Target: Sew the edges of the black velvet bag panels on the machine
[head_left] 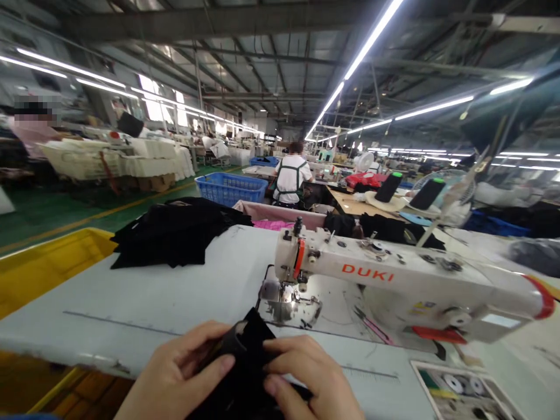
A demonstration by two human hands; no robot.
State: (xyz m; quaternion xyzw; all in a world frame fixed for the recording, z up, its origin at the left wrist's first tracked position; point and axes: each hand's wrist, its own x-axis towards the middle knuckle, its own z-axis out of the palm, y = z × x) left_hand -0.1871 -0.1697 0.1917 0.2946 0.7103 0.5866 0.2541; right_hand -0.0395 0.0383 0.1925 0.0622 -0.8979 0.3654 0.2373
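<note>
A piece of black fabric is held up between both hands at the front edge of the sewing table. My left hand grips its left side, thumb in front, where an edge looks folded over. On the right side, the fingertips and thumb of my right hand pinch the cloth. Just beyond the fabric is the needle area of a white sewing machine marked DUKI. The fabric's lower part runs out of view at the bottom.
A pile of black fabric pieces lies at the table's far left. Pink-handled snips rest by the machine. A bobbin tray is at the right front. Beyond are a yellow bin, a blue basket, black thread cones and a seated person.
</note>
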